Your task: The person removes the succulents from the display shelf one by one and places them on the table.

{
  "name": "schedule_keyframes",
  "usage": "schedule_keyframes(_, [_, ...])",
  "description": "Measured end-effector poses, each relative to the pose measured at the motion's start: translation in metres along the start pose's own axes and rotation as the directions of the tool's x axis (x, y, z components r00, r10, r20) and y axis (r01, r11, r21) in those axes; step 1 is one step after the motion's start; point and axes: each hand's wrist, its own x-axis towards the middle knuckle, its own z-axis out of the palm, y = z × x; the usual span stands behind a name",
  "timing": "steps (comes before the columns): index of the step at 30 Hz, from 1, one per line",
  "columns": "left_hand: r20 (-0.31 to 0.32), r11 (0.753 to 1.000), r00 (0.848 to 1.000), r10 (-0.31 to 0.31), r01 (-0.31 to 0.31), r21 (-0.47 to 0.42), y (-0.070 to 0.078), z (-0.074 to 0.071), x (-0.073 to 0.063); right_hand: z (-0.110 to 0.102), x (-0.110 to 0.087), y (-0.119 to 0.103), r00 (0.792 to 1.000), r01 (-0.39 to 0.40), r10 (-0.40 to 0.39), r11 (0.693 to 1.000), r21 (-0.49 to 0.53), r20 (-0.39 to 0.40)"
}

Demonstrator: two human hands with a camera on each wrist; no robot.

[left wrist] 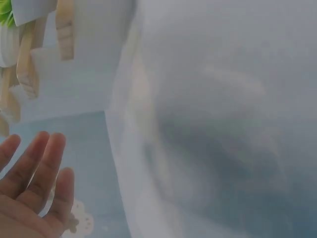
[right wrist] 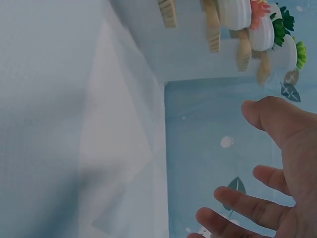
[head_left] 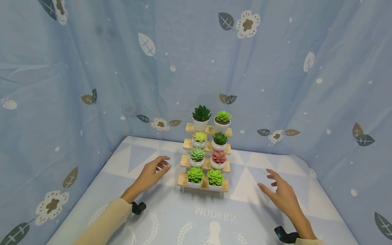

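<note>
A stepped wooden stand (head_left: 203, 184) with several tiers sits mid-table, two potted succulents on each tier. On the top tier are a dark green succulent (head_left: 201, 114) and a bright green one (head_left: 223, 116) in white pots. Lower down, a red succulent (head_left: 218, 157) is on the right, beside a pale green succulent (head_left: 197, 154). Two light green succulents fill the lowest tier. To the left of the stand, my left hand (head_left: 152, 173) hovers with fingers loosely bent, holding nothing. My right hand (head_left: 280, 194) is off to the right, fingers spread and relaxed, touching nothing.
Blue curtains (head_left: 190, 68) with leaf and flower prints hang behind and on both sides. A cloth (head_left: 171, 211) with pale triangles and lettering covers the table. A dark wrist device (head_left: 286, 234) is strapped near my right hand.
</note>
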Motion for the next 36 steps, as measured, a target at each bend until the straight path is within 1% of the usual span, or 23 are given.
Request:
schedule_keyframes(3, [-0.002,1.000,1.000,-0.017,0.017,-0.017,0.003,0.006,0.005,0.004,0.001,-0.002,1.000,-0.005,0.005,1.000,0.009,0.008])
schedule_keyframes(7, [0.009,0.999,1.000,-0.024,0.024,-0.047,0.004,0.015,0.011,0.010,0.002,-0.005,1.000,-0.005,0.005,0.999,0.032,0.012])
schedule_keyframes(10, [0.028,0.993,0.999,-0.042,0.044,-0.111,0.005,0.021,0.015,0.014,0.003,-0.008,1.000,0.001,-0.002,0.998,0.060,0.019])
schedule_keyframes(12, [0.047,0.980,0.997,-0.062,0.070,-0.184,0.006,0.024,0.016,0.018,0.003,-0.011,1.000,-0.004,0.002,0.997,0.071,0.028])
schedule_keyframes(14, [0.071,0.960,0.994,-0.085,0.100,-0.260,0.006,0.027,0.018,0.021,0.004,-0.015,0.999,-0.011,0.008,0.997,0.079,0.039])
schedule_keyframes(16, [0.096,0.942,0.991,-0.094,0.119,-0.312,0.006,0.030,0.020,0.024,0.005,-0.018,0.999,-0.019,0.015,0.996,0.085,0.050])
schedule_keyframes(18, [0.114,0.933,0.989,-0.096,0.130,-0.336,0.006,0.034,0.022,0.026,0.005,-0.020,0.998,-0.022,0.017,0.995,0.096,0.059])
schedule_keyframes(21, [0.140,0.921,0.987,-0.085,0.131,-0.367,0.007,0.038,0.025,0.029,0.005,-0.024,0.998,-0.018,0.010,0.994,0.112,0.070])
schedule_keyframes(23, [0.151,0.905,0.985,-0.081,0.137,-0.403,0.007,0.041,0.027,0.031,0.006,-0.026,0.997,-0.018,0.009,0.992,0.124,0.074])
schedule_keyframes(27, [0.158,0.866,0.984,-0.084,0.150,-0.477,0.006,0.045,0.030,0.035,0.007,-0.029,0.996,-0.021,0.009,0.991,0.134,0.086])
schedule_keyframes(29, [0.158,0.854,0.984,-0.084,0.153,-0.497,0.007,0.046,0.032,0.037,0.008,-0.030,0.995,-0.030,0.016,0.990,0.139,0.095])
schedule_keyframes(33, [0.166,0.841,0.982,-0.090,0.164,-0.516,0.005,0.050,0.034,0.041,0.008,-0.032,0.994,-0.036,0.020,0.988,0.152,0.107])
schedule_keyframes(36, [0.170,0.826,0.979,-0.114,0.188,-0.531,0.000,0.051,0.035,0.046,0.008,-0.033,0.994,-0.022,0.004,0.987,0.160,0.110])
